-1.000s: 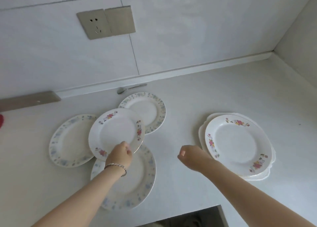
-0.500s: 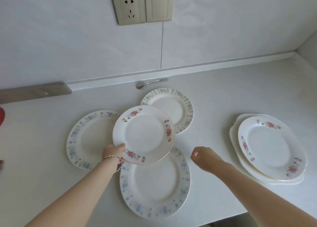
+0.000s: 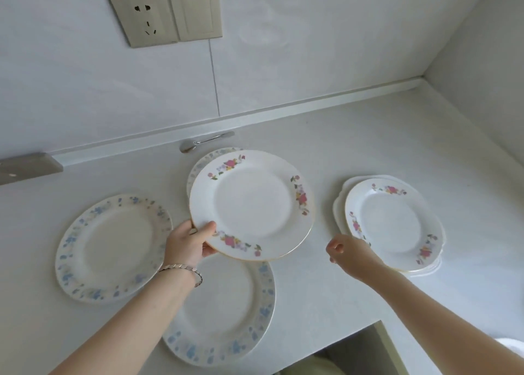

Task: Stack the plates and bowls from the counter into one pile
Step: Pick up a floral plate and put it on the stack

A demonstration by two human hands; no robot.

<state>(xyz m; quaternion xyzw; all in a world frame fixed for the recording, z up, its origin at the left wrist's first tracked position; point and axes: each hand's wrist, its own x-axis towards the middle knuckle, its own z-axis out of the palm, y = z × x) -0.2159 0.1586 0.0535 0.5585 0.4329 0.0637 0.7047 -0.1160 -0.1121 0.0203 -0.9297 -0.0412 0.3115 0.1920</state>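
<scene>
Nearest the camera, a blue-flowered plate (image 3: 218, 315) lies flat on the white counter (image 3: 354, 153), its near rim close to the counter's front edge. The left forearm crosses over its left side, a thin bracelet (image 3: 181, 269) at the wrist.

Just beyond, the left hand (image 3: 188, 242) holds a pink-flowered plate (image 3: 252, 204) by its near-left rim: the thumb lies on top of the rim and the other fingers curl underneath, pinching the edge. This plate is lifted off the counter and tilted a little, hanging over the far edge of the near blue plate and covering most of a smaller blue-rimmed plate (image 3: 202, 162) behind it, of which only a far-left sliver shows.

To the left, a second large blue-flowered plate (image 3: 112, 247) rests flat on the counter, its right rim just beside the left hand.

To the right, the right hand (image 3: 348, 254) is empty, its fingers curled loosely inward, at the near-left rim of the pile; whether it touches the rim I cannot tell. The pile is a pink-flowered plate on top (image 3: 392, 223) with a white scalloped plate (image 3: 340, 204) beneath, its wavy edge showing at the left and near sides. Bare counter separates the held plate from this pile.

Farther back, a metal spoon (image 3: 205, 142) lies along the foot of the wall, just behind the small blue-rimmed plate. On the wall above are a socket (image 3: 141, 16) and a switch (image 3: 195, 11), side by side.
</scene>
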